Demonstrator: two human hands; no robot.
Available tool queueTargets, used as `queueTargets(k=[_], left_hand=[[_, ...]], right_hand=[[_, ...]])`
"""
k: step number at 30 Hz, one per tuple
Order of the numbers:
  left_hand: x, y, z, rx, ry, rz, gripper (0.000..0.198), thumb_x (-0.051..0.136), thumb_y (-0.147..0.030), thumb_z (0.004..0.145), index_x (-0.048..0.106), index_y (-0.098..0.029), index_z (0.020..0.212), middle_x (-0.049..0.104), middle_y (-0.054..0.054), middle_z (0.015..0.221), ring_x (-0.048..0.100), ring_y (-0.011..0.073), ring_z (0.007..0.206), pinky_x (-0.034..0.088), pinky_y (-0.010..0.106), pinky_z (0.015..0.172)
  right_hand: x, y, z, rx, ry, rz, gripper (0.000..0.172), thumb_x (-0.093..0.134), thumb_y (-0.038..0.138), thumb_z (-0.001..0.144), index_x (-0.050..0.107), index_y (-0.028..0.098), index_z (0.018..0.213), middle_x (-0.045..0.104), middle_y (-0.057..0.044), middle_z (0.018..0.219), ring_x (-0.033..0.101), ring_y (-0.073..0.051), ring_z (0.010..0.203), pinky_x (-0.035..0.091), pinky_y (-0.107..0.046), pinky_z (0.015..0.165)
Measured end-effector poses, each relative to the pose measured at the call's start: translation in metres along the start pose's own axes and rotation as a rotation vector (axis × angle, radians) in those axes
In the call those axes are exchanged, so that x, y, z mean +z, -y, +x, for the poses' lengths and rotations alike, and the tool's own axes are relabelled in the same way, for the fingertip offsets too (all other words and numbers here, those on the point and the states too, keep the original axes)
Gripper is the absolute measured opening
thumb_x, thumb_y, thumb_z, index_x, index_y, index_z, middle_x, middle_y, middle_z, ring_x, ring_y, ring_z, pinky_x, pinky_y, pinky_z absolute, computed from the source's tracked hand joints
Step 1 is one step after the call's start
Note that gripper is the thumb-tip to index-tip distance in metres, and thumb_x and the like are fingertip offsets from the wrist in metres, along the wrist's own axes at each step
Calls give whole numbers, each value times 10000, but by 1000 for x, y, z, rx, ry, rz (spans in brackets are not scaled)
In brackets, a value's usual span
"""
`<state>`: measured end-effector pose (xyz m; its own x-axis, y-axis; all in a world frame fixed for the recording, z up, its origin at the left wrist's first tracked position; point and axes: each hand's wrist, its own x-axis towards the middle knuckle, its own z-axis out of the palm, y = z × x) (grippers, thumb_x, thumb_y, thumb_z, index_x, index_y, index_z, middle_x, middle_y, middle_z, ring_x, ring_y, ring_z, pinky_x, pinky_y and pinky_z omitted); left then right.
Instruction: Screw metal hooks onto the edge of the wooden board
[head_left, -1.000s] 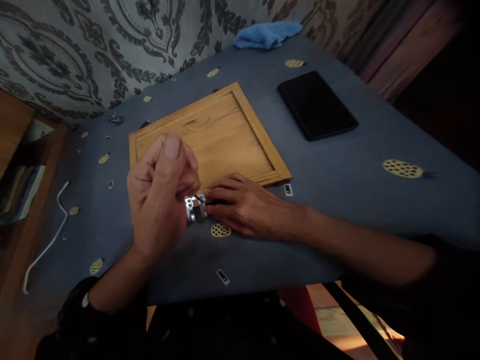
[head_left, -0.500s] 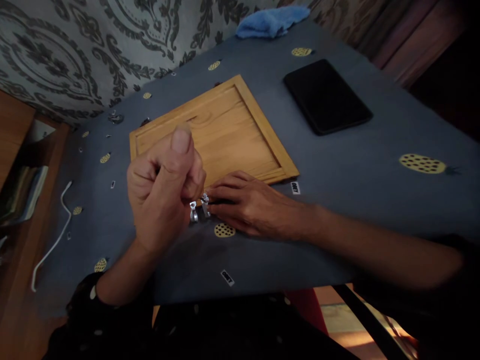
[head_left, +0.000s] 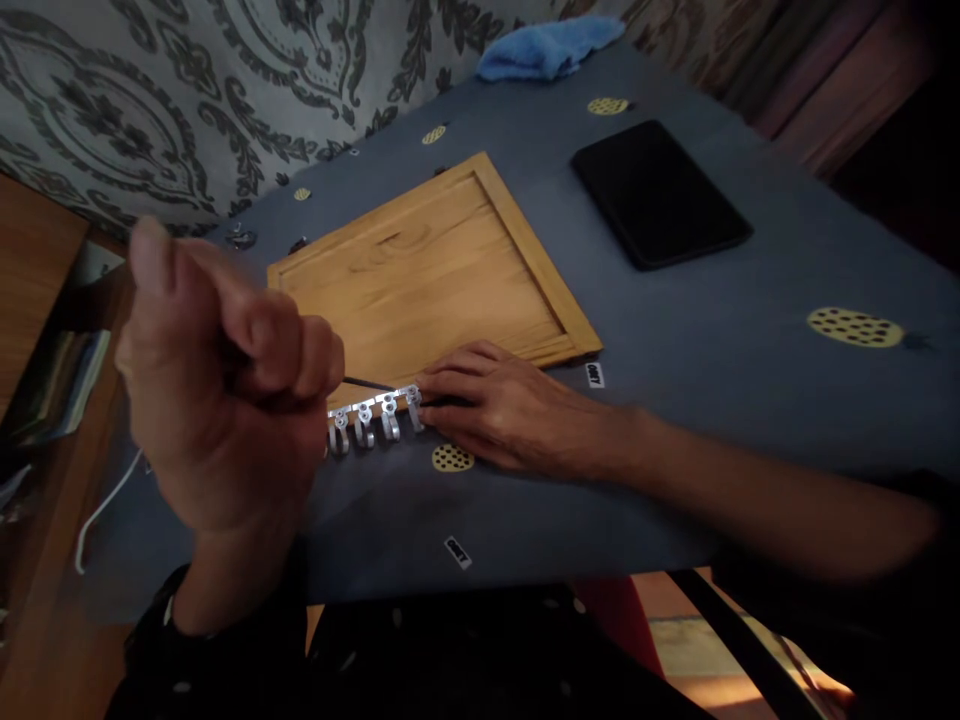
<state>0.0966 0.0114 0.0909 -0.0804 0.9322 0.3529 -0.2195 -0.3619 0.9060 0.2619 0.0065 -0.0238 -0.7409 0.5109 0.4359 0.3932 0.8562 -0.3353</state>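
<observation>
My left hand is closed in a fist, raised at the left over the board's near-left corner. From it a thin dark shaft, seemingly a screwdriver, slants to the silver hook rail; its handle is hidden in the fist. The rail lies along the near edge of a framed wooden board, with several hooks hanging toward me. My right hand lies over that same edge, fingers bent, its fingertips pressing at the rail's right end. The thumb cannot be made out.
A black tablet-like slab lies right of the board, and a blue cloth at the back. Small dark metal pieces sit beyond the board. A white cable hangs near the left edge, beside a wooden shelf with books.
My left fist has moved left and nearer the camera, uncovering the dark shaft and more hooks of the rail. The right hand stays at the rail's end.
</observation>
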Motion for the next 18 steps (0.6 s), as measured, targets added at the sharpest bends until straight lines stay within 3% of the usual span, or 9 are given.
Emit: queueTargets(k=[3, 8, 12, 18], left_hand=[[0, -2, -3, -28, 41, 14, 487, 600, -286, 994, 490, -176, 533, 246, -68, 478, 129, 26, 353, 128, 244, 313], [3, 7, -8, -84, 86, 12, 456, 831, -326, 806, 507, -186, 518, 269, -79, 447, 174, 28, 351, 133, 236, 328], [3, 9, -9, -64, 131, 25, 476, 825, -359, 811, 491, -189, 518, 261, -76, 440, 175, 33, 353, 136, 236, 338], [-4, 7, -8, -10, 103, 53, 407, 772, -333, 867, 536, -194, 565, 286, -67, 466, 198, 46, 372, 163, 246, 355]], right_hand=[[0, 0, 0, 4, -4, 1, 236, 503, 223, 1011, 718, 169, 1095, 728, -118, 1137, 589, -247, 1069, 456, -431, 939], [0, 1, 2, 1, -5, -13, 248, 489, 230, 1018, 725, 182, 1076, 730, -103, 1146, 595, -238, 1046, 459, -419, 931], [-1, 1, 2, 0, 0, -16, 249, 489, 219, 1014, 728, 182, 1073, 732, -113, 1154, 602, -246, 1053, 468, -430, 933], [-1, 0, 0, -25, -17, -16, 259, 493, 222, 1009, 728, 152, 1091, 729, -126, 1179, 618, -263, 1081, 488, -451, 957]])
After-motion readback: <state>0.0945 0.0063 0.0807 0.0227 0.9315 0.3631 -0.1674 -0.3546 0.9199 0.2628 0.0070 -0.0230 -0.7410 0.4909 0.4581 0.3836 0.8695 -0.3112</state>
